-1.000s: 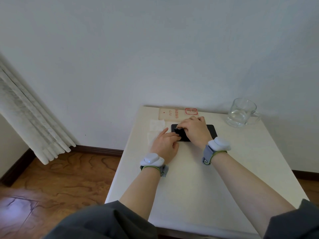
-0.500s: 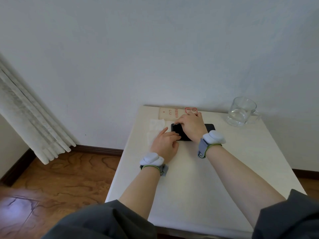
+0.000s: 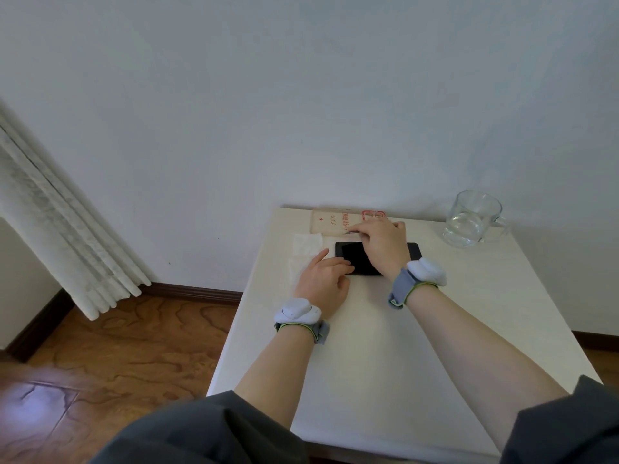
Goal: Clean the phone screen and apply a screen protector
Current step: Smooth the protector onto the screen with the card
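While the phone (image 3: 351, 257) lies face up at the back of the table (image 3: 368, 346), we judge the work to stand between cleaning and applying.

From left: a white tissue (image 3: 306, 244) lies just beside the phone. Our left hand (image 3: 321, 284) rests with fingers loosely spread, touching the phone's near-left corner. Our right hand (image 3: 383, 244) reaches across the screen, fingers bunched and seemingly pinching a thin dark strip (image 3: 350, 233) at the near edge of the printed packet (image 3: 330, 222); what the strip is, we cannot tell. A glass mug (image 3: 472, 219) stands well apart. The next move calls for lifting without brushing the screen.
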{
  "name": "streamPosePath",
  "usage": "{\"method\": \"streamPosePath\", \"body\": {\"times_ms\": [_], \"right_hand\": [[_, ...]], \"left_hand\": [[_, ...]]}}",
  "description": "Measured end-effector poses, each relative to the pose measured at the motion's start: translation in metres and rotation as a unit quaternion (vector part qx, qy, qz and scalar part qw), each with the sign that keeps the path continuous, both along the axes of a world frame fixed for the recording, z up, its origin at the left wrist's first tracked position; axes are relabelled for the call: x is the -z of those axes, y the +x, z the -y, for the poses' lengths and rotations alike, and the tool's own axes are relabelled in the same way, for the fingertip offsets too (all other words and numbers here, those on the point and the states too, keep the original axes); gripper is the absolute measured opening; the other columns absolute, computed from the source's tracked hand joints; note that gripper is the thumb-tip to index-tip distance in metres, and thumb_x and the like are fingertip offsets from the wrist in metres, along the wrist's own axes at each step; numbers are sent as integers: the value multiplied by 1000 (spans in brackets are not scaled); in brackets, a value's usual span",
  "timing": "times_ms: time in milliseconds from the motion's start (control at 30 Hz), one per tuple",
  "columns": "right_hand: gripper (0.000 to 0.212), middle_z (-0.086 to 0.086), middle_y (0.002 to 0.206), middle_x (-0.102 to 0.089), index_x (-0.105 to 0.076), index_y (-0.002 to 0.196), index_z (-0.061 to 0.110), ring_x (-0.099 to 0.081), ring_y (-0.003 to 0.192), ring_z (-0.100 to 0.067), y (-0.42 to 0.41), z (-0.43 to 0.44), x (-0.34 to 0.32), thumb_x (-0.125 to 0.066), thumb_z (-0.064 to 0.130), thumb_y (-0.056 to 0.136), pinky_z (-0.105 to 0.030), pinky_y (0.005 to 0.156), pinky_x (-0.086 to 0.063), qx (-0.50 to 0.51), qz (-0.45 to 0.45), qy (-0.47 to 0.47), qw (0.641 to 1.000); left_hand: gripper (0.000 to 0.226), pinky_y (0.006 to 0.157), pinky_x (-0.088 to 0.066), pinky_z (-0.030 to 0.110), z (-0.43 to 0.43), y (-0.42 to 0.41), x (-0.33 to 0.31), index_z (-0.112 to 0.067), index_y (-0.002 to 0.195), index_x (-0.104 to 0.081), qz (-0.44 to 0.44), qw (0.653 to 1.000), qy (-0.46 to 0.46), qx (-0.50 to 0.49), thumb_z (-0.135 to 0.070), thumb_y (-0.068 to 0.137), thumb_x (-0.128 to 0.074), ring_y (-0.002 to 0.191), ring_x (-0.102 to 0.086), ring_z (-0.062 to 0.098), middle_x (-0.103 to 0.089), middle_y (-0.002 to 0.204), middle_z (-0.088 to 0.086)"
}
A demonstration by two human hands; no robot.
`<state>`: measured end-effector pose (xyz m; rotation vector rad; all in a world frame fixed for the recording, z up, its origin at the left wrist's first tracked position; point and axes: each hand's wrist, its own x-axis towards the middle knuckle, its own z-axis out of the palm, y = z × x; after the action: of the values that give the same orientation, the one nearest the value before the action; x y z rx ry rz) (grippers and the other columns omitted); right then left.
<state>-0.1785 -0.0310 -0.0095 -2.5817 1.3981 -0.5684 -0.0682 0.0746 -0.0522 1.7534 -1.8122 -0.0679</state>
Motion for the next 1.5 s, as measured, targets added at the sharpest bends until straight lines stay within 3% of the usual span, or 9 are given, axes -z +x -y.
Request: {"method": "streamPosePath", "body": {"times_ms": [133, 400, 500, 600, 767, 900, 1100, 1400, 1500], "right_hand": [[38, 10, 115, -68, -70, 104, 33, -50, 112, -17, -15, -5, -3, -41, 11, 94, -34, 82, -19, -25, -29, -5, 999], [40, 7, 124, -64, -67, 111, 34, -48, 114, -21, 9, -2, 0, -37, 12, 96, -39, 94, -21, -57, -82, -11, 995], [33, 1, 112, -69, -69, 109, 29, -57, 109, -25, -1, 2, -5, -43, 12, 94, -39, 91, -34, 1, 44, -36, 998], [20, -13, 99, -70, -66, 105, 15, -62, 94, -36, -26, 5, -18, -50, 15, 93, -36, 72, -43, 94, 156, -20, 983], [14, -20, 94, -65, -59, 93, -3, -59, 90, -38, -67, 19, -25, -55, 9, 87, -33, 65, -39, 203, 209, 86, 953], [21, -23, 107, -62, -58, 104, -2, -58, 100, -39, -76, 18, -16, -56, 9, 87, -40, 78, -47, 212, 153, 149, 954], [14, -21, 101, -60, -54, 98, 0, -54, 89, -35, -59, 7, -9, -46, 10, 93, -32, 67, -34, 213, 126, 142, 958], [26, -21, 109, -61, -51, 118, 2, -57, 96, -39, 5, -18, -15, -40, 9, 96, -39, 74, -46, 117, 102, 124, 980], [18, -19, 104, -61, -51, 110, 2, -58, 91, -37, 25, -29, -11, -43, 11, 96, -39, 69, -43, 94, 128, 158, 975]], "left_hand": [[34, 112, -21, 30, -1, 0, -1, -6, 101, -73, 0, 1000, 6, -2, -3, 77, -49, 101, -66, 19, -71, 107, 9], [36, 114, -13, 24, -3, -2, -6, -7, 109, -70, 1, 1000, 25, -4, -4, 82, -46, 111, -62, 18, -68, 116, 8], [35, 115, -21, 27, -2, -1, -5, -6, 112, -68, 2, 1000, 24, 3, 0, 82, -50, 111, -60, 23, -66, 118, 8], [34, 95, -45, 32, -2, 0, -3, -2, 107, -69, -18, 1000, -10, -13, 4, 77, -55, 100, -61, 30, -65, 108, 11], [31, 94, -37, 28, -1, 2, 2, -5, 99, -69, 28, 996, -66, -59, -10, 74, -51, 88, -61, 31, -65, 93, 9], [44, 113, -19, 35, 0, -3, -3, -6, 118, -59, 51, 991, -13, -127, -27, 83, -43, 115, -52, 28, -67, 107, 8], [50, 114, 4, 25, -2, -6, -10, -11, 138, -38, 20, 992, 32, -118, -18, 89, -41, 130, -35, 17, -70, 101, -2], [61, 114, 3, 25, -4, -3, -9, -7, 142, -33, 7, 995, 26, -92, -2, 82, -41, 128, -40, 22, -68, 113, 1], [64, 114, 3, 24, -5, -3, -11, -8, 143, -30, 5, 995, 35, -98, -1, 81, -41, 130, -37, 20, -68, 112, 1]]}}
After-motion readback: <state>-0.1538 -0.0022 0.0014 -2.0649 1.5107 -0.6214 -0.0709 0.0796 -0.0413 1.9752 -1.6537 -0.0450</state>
